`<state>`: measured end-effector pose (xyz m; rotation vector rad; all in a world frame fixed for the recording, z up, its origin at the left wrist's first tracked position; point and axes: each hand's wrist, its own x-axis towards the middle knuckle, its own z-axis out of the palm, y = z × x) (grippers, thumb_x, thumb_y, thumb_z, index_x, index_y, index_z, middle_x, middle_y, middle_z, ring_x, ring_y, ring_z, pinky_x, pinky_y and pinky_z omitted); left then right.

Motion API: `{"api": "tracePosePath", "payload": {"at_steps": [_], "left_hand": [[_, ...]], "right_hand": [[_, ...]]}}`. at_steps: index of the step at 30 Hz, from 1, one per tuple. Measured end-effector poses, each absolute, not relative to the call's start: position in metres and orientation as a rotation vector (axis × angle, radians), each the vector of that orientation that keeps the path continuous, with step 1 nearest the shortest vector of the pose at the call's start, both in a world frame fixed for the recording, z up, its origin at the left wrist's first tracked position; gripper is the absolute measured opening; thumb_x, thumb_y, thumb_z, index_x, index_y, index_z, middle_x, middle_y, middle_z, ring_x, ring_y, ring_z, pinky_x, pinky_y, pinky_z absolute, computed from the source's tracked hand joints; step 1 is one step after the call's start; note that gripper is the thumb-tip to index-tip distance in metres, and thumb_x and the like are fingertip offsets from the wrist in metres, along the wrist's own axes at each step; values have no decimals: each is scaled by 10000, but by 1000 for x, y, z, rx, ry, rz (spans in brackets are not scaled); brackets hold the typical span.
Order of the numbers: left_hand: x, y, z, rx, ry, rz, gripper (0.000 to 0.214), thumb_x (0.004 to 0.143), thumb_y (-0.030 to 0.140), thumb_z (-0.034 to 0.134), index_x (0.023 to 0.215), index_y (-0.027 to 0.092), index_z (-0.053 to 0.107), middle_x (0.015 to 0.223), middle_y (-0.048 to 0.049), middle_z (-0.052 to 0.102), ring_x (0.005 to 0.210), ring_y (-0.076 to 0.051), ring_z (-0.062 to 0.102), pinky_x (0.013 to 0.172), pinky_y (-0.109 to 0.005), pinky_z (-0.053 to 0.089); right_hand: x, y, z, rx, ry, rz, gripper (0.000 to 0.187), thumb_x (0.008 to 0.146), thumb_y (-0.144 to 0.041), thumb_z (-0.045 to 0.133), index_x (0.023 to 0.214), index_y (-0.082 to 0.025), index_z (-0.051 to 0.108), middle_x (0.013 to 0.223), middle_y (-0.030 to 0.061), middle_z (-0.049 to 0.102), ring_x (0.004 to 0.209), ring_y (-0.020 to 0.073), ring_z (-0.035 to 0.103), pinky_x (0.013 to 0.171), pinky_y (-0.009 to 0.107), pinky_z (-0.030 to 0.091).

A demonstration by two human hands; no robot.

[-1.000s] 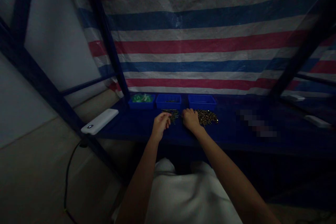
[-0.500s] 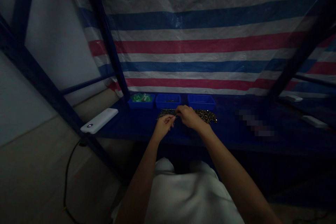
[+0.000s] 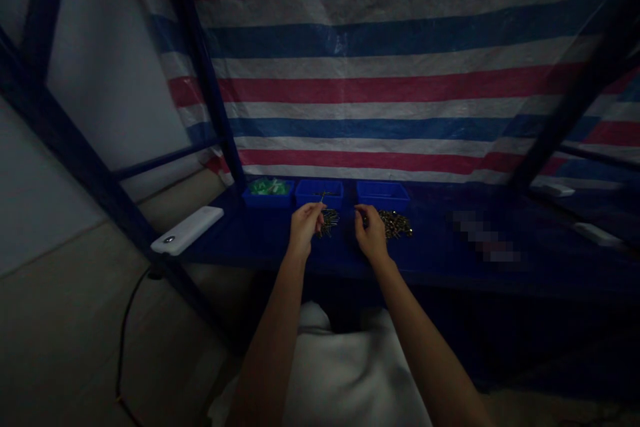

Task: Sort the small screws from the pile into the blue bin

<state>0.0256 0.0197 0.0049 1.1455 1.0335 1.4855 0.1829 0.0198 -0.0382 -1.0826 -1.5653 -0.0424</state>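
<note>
Striped sheet (image 3: 350,87), behind the middle bin (image 3: 334,201): horizontal red, white, blue bands.
Middle bin: plain blue.
Left bin (image 3: 269,201): plain blue; contents (image 3: 270,187) green, whitish.
Right bin (image 3: 383,203): plain blue.
Small-parts pile (image 3: 397,223), front right of the middle bin: brass-yellow, mottled dark.
Tabletop (image 3: 431,250), beneath the middle bin: uniform dark blue.
Oblong case (image 3: 191,229), left of the middle bin: white, one dark mark.

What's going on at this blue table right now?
A person is handling small metal parts with both hands. The left hand pinches a thin metal piece above a pile of slender pieces. The right hand is apart from it, beside a brassy pile; whether it holds anything is too dark to tell. Behind the piles, three blue bins stand in a row, the leftmost holding green material.
</note>
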Motion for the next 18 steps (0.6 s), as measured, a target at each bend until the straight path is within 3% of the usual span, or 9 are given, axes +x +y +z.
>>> {"api": "tracePosePath", "payload": {"at_steps": [7, 13, 18], "left_hand": [[24, 13, 46, 1289, 693, 1559, 290, 706, 418, 613, 838, 161, 618, 489, 56, 467, 356, -24, 361, 360, -165, 229], [22, 26, 28, 1412, 1028, 1381, 211, 693, 335, 620, 711, 125, 627, 467, 37, 500, 346, -30, 371, 369, -173, 248], [20, 21, 33, 1541, 998, 1260, 207, 702, 334, 612, 745, 133, 641, 495, 20, 529, 372, -43, 403, 381, -176, 268]], "right_hand": [[184, 19, -40, -1111, -1630, -15, 205, 856, -244, 371, 966, -178, 532, 887, 81, 589, 813, 185, 557, 760, 333, 448], [184, 17, -40, -1124, -1654, 7, 213, 857, -247, 364, 964, -173, 532, 902, 87, 590, 836, 188, 559, 779, 339, 448], [185, 15, -39, -1146, -1676, 35, 227, 855, -256, 366, 978, -173, 538, 918, 93, 595, 857, 192, 563, 786, 336, 450]]}}
